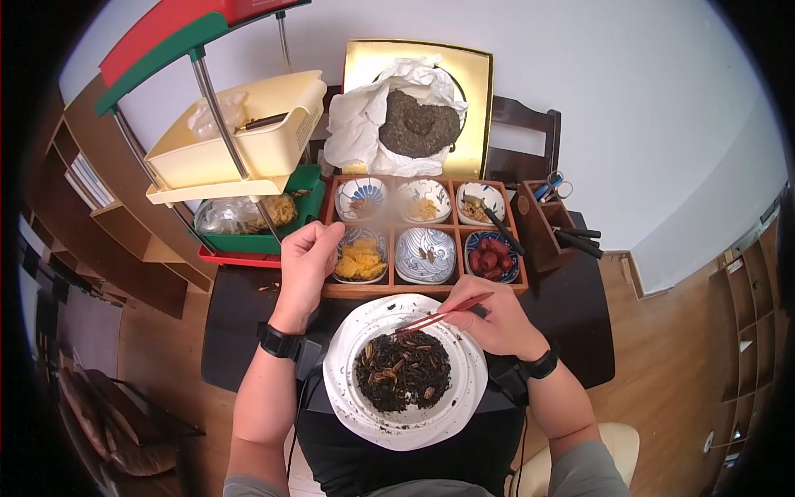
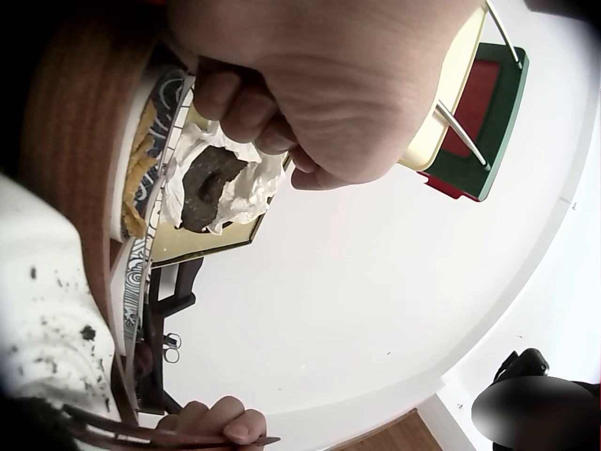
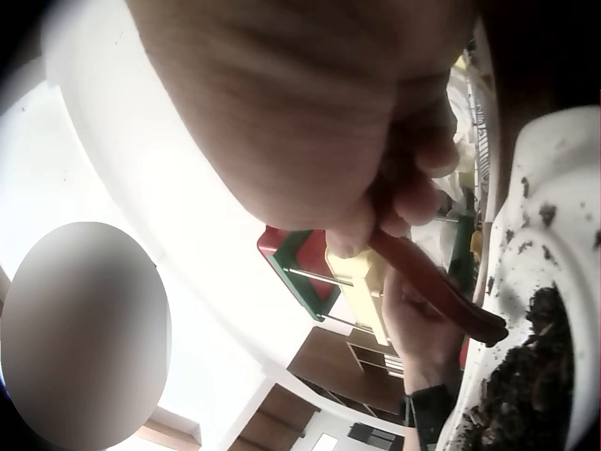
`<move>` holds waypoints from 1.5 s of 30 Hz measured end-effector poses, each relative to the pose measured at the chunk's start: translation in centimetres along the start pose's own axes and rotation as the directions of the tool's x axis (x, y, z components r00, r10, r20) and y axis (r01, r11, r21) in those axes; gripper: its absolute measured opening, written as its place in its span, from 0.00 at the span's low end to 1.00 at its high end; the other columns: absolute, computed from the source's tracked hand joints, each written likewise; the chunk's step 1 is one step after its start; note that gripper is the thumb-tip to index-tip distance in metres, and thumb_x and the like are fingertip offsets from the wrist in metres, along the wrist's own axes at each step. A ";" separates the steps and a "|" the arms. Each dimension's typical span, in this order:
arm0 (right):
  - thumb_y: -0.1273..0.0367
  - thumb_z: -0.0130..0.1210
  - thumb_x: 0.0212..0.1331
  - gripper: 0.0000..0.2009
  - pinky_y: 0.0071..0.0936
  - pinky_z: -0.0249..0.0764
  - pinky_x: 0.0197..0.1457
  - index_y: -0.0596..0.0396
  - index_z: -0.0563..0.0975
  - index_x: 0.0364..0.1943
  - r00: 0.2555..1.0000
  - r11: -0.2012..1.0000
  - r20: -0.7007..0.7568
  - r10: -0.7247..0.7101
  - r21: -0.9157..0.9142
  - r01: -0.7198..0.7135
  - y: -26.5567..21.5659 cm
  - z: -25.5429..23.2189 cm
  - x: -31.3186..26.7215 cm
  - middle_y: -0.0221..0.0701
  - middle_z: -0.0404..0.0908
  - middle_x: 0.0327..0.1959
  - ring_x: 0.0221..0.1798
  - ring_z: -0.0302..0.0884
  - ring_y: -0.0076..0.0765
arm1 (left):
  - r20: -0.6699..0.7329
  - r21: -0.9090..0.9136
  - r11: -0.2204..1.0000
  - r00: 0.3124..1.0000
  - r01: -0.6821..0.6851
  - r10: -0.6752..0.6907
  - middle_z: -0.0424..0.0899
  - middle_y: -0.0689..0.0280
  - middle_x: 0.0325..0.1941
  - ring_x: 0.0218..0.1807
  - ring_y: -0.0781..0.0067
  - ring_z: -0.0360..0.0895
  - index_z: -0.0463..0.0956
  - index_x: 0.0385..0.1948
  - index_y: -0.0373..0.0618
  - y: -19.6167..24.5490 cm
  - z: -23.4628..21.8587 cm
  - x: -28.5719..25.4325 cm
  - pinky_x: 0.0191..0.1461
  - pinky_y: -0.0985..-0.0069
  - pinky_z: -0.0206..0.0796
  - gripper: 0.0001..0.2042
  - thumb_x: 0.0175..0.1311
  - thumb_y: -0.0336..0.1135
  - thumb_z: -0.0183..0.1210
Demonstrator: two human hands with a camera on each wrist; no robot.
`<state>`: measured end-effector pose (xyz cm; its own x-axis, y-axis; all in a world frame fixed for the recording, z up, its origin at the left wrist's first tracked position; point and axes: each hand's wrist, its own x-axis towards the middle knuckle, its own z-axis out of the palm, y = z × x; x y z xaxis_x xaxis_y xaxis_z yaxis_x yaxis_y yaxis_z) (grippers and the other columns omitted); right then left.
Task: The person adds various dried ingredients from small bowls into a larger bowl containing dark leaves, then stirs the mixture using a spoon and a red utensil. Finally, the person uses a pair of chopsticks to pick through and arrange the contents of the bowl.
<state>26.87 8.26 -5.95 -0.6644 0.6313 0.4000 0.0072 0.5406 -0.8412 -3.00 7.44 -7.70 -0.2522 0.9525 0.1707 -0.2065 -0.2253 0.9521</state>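
Note:
My right hand [image 1: 495,319] pinches reddish-brown wooden tweezers [image 1: 439,314]. Their tips reach the upper edge of a heap of dark loose tea [image 1: 403,371], mixed with brownish dried pieces, on a white plate [image 1: 341,414]. In the right wrist view the tweezers [image 3: 441,293] slant from the fingers toward the plate. My left hand [image 1: 308,263] has its fingers curled in, beside a bowl of yellow dried petals [image 1: 361,261]; nothing shows in its grasp in the left wrist view, where the curled fingers [image 2: 246,111] face the camera.
A wooden compartment tray [image 1: 397,289] holds several patterned bowls, one with red dried fruit [image 1: 490,262]. Behind it, a dark tea cake [image 1: 420,124] lies on white paper in a gold box [image 1: 480,74]. A tiered rack [image 1: 217,93] stands left, a wooden tool holder [image 1: 542,224] right.

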 end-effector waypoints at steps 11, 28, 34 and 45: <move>0.72 0.58 0.70 0.07 0.16 0.71 0.36 0.61 0.79 0.47 0.897 0.974 -0.428 0.110 0.225 -0.013 2.0 -0.7 -0.3 0.27 0.78 0.39 0.33 0.75 0.18 | -0.011 0.017 1.000 1.000 0.000 0.000 0.64 0.80 0.15 0.18 0.91 0.53 0.66 0.17 0.50 0.1 0.1 -0.1 0.21 0.82 0.42 0.19 0.73 0.32 0.60; 0.71 0.59 0.69 0.06 0.22 0.70 0.44 0.60 0.81 0.43 0.977 0.971 0.141 0.158 0.159 -0.179 0.1 -0.9 -0.1 0.28 0.78 0.37 0.40 0.76 0.23 | -0.008 0.020 1.000 1.000 -0.009 0.010 0.63 0.80 0.15 0.17 0.90 0.53 0.66 0.16 0.50 -0.1 -0.1 0.1 0.21 0.82 0.42 0.20 0.73 0.33 0.60; 0.73 0.61 0.66 0.06 0.22 0.71 0.44 0.60 0.83 0.42 0.992 0.991 0.032 0.125 0.035 -0.126 0.0 -0.6 0.0 0.30 0.79 0.37 0.40 0.77 0.25 | -0.010 0.023 1.000 1.000 -0.003 0.004 0.64 0.79 0.15 0.17 0.90 0.53 0.66 0.17 0.50 0.0 0.0 0.1 0.21 0.82 0.43 0.20 0.73 0.33 0.60; 0.73 0.62 0.65 0.04 0.23 0.69 0.40 0.59 0.83 0.39 0.991 0.995 0.096 0.094 -0.024 -0.092 -0.2 -0.6 -0.2 0.31 0.79 0.35 0.37 0.75 0.27 | 0.000 0.014 1.000 1.000 -0.009 0.009 0.64 0.79 0.15 0.17 0.90 0.53 0.66 0.17 0.50 -0.1 -0.1 0.1 0.21 0.82 0.43 0.19 0.73 0.33 0.60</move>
<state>27.41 8.34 -5.62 -0.7296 0.6228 0.2825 0.0861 0.4934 -0.8655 -3.09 7.53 -7.76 -0.2543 0.9503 0.1795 -0.1905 -0.2312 0.9541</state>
